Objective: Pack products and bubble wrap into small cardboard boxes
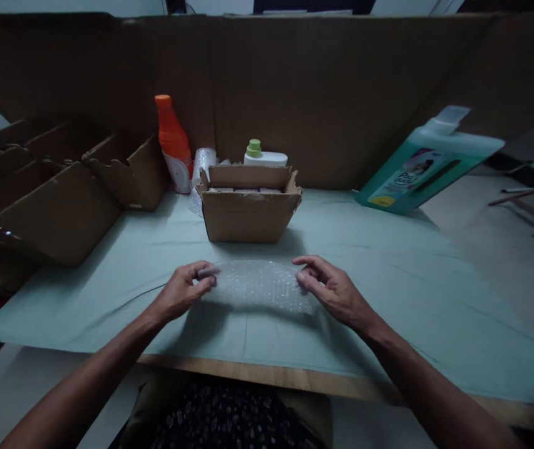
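Note:
A sheet of clear bubble wrap (257,287) is stretched between my two hands, a little above the cloth-covered table (374,249), and throws a shadow on it. My left hand (185,290) pinches the sheet's left end between thumb and fingers. At the right end, my right hand (327,287) grips the edge with thumb and fingers closed on it. Just beyond the sheet stands an open cardboard box (248,215) with several items inside, only their tops showing.
Behind the box are a white bottle with a green cap (267,159) and a bubble wrap roll (204,161). An orange bottle (173,143) stands left of them. Cardboard boxes (65,212) line the left side. A green liquid jug (421,165) leans at right. A cardboard wall (332,93) closes the back.

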`<action>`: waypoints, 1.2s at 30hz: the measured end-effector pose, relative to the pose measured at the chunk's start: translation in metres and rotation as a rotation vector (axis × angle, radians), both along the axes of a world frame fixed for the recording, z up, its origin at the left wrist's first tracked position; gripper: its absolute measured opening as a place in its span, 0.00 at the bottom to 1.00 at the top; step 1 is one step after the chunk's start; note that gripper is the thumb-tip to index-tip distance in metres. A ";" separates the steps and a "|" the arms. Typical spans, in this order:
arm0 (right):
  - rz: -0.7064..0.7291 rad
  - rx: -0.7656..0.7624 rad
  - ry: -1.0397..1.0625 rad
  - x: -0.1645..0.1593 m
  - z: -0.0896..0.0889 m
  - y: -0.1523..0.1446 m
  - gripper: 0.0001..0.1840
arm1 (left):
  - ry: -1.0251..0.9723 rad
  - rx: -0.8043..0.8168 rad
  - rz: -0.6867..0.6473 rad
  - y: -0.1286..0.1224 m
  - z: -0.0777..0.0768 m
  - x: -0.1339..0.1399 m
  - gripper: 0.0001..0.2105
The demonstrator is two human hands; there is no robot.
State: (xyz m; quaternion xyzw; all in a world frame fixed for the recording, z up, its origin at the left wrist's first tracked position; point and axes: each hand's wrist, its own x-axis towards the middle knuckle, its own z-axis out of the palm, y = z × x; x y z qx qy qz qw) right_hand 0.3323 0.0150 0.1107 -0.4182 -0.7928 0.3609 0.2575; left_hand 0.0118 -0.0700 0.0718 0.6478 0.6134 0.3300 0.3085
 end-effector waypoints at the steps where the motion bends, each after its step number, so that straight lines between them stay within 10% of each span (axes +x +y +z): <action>1: 0.003 -0.052 0.003 0.000 -0.001 0.005 0.18 | -0.023 -0.062 0.000 0.001 0.002 -0.004 0.15; 5: -0.054 0.086 -0.221 0.002 -0.032 0.024 0.17 | 0.176 -0.184 0.104 0.003 -0.009 -0.010 0.25; 9: -0.055 0.442 -0.385 -0.009 -0.057 0.021 0.20 | 0.476 0.168 0.167 -0.003 -0.026 0.003 0.26; 12: 0.081 0.480 -0.398 -0.038 -0.063 0.002 0.23 | 0.605 0.356 0.001 -0.004 -0.036 0.026 0.25; 17: 0.333 0.518 -0.429 -0.058 -0.082 -0.022 0.25 | 0.752 0.182 -0.279 -0.003 -0.057 0.044 0.32; 22: 0.081 0.518 -0.472 0.007 -0.097 -0.004 0.25 | 0.727 0.140 -0.311 -0.009 -0.059 0.032 0.31; 30: -0.176 0.384 -0.386 0.003 -0.091 0.017 0.18 | 0.539 0.118 0.357 -0.014 -0.063 0.018 0.25; 36: -0.165 0.209 -0.100 -0.011 -0.085 0.015 0.12 | 0.292 0.117 0.382 -0.014 -0.058 0.032 0.06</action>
